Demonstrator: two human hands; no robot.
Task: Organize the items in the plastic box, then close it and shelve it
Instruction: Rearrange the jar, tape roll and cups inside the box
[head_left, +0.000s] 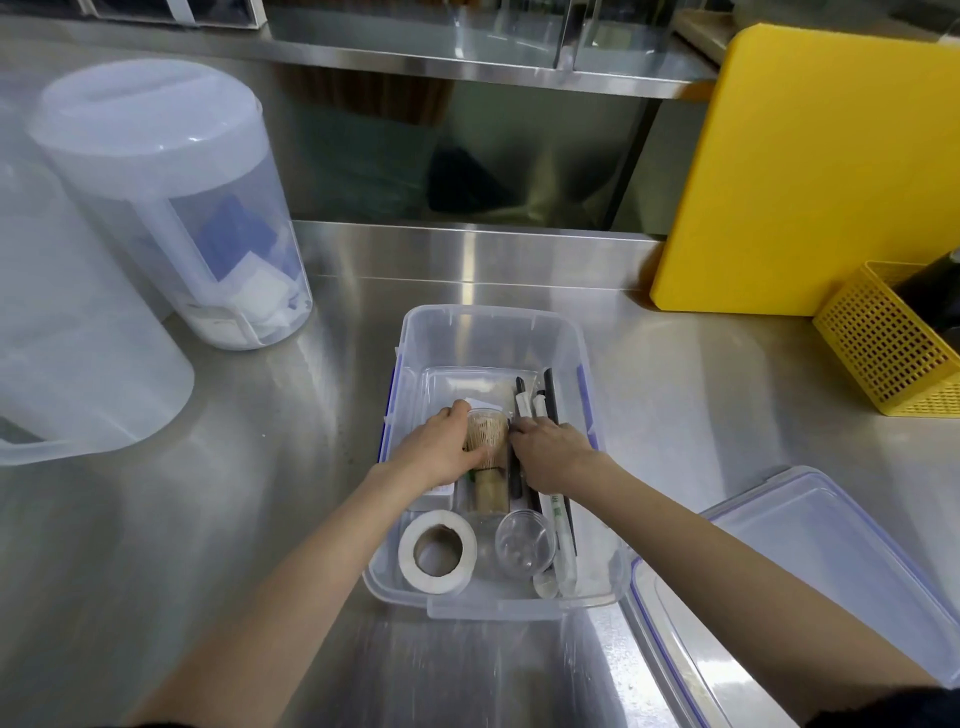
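Tidying the open plastic box (410, 338) on the counter.
Left hand (436, 449) wraps the whisk tube (485, 441) mid-box; right hand (550, 452) pins pens (522, 405) rightward. Lay items parallel, low enough for the lid (810, 561) near-right.

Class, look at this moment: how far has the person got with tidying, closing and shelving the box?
Early stage. Done: a tape roll and a clear cup already sit at the near end of the box. In hand: the left hand holds the bamboo whisk, and the right hand rests on the pens. Left: the lid lies off beside the box, so closing and shelving remain.
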